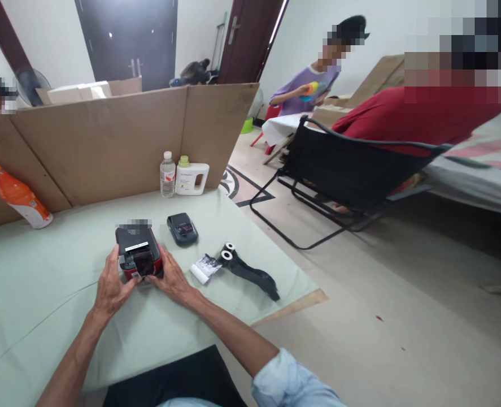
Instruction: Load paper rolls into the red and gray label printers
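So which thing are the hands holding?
On the pale green table, in front of the cardboard wall, the left hand and right hand hold a small printer. It is red and black with its lid open; the smaller device beside it is dark blue.

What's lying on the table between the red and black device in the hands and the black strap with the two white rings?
A small white paper roll with a printed strip lies between the red and black device and the black strap, seen in the head view.

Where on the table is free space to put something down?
The table is bare left of the left hand, up to the orange bottle. It is crowded right of the right hand: the paper roll and the black ribbon.
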The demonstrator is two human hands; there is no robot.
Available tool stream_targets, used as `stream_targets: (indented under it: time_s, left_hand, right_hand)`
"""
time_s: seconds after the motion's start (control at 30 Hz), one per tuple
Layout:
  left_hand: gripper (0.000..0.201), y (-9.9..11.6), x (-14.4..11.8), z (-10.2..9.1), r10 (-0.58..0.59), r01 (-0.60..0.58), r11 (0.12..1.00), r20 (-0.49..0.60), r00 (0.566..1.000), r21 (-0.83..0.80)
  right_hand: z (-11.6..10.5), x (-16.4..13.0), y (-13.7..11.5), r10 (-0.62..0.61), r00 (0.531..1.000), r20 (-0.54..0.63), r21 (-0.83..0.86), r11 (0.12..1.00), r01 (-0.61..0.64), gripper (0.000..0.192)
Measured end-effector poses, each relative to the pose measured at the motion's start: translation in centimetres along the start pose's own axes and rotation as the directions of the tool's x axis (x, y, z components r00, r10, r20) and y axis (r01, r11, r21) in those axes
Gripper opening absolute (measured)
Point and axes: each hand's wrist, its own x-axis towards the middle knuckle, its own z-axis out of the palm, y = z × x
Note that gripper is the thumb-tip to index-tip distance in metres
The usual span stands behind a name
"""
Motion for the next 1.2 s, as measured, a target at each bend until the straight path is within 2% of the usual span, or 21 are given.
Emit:
stream_targets:
  time_s: [0.13,0.33,0.6,0.77,0.97,1.03,1.1,1.2]
  left_hand:
    - [0.113,-1.0,0.0,1.9,-0.043,0.042,0.999,-0.023,0.999,-0.024]
    - [0.111,-1.9,-1.1,3.7,-0.049,0.054,0.997,-0.106,0.993,0.046]
    - [0.107,-1.0,-1.1,4.0,-0.045,0.062,0.987,-0.118,0.992,0.146]
    - [0.109,-0.9,-1.2,4.1,-0.09,0.107,0.977,-0.1,0.991,0.184]
    - [0.109,-1.0,-1.8,3.9,-0.107,0.116,0.985,-0.071,0.992,0.129]
    - [0.114,-0.9,-1.5,3.4,-0.136,0.139,0.988,-0.047,0.99,0.07]
    - [0.12,-1.0,-0.7,2.5,-0.181,0.181,0.983,0.022,0.983,-0.028]
    - [0.129,-1.4,1.8,0.7,-0.179,0.232,0.942,0.221,0.959,-0.243]
  right_hand:
    - [0.5,-0.5,0.9,0.024,1.0,0.018,-0.053,0.998,-0.023,0.126]
    - [1.2,-0.8,2.0,-0.006,1.0,-0.002,-0.087,0.996,0.006,0.138]
    - [1.1,-0.9,1.9,-0.02,1.0,-0.018,-0.09,0.996,0.019,0.144]
    - [1.3,-1.0,2.0,-0.03,0.999,-0.02,-0.106,0.994,0.027,0.149]
    - [1.0,-1.2,1.6,-0.047,0.999,-0.011,-0.109,0.993,0.045,0.146]
    - [0.9,-1.2,1.4,-0.043,0.999,-0.025,-0.1,0.994,0.04,0.141]
    - [0.9,-1.2,1.2,-0.038,0.998,-0.049,-0.082,0.996,0.034,0.132]
    - [0.7,-0.9,0.9,-0.059,0.995,-0.076,-0.045,0.997,0.056,0.108]
